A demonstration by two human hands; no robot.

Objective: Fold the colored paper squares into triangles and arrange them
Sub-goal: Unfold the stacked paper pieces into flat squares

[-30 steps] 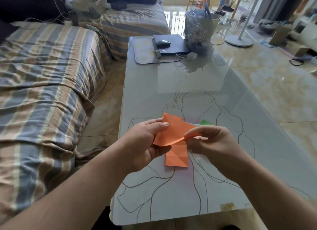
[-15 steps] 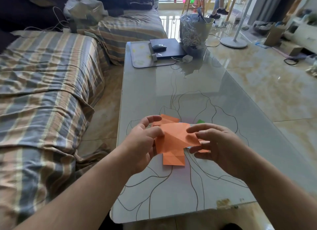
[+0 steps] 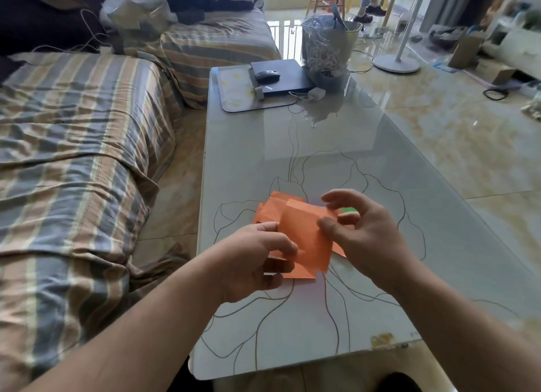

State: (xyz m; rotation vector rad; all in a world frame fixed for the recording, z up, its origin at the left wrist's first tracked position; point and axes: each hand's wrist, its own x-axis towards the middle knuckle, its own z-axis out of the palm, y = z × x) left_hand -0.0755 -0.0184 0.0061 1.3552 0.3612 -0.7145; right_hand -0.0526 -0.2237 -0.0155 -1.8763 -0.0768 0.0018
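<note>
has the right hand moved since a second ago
Yes. The right hand has lifted its thumb end farther up the table's flower drawing, along the orange paper.

Home living room. Sofa (image 3: 87, 134) under striped cover beside long glass-topped desk (image 3: 380, 163). Glossy marble-pattern tile floor (image 3: 468, 134). Laptop (image 3: 281, 77) with mouse (image 3: 267, 76) at desk's far end. Standing fan base (image 3: 396, 62), cardboard boxes (image 3: 465, 50), bright balcony beyond.
</note>
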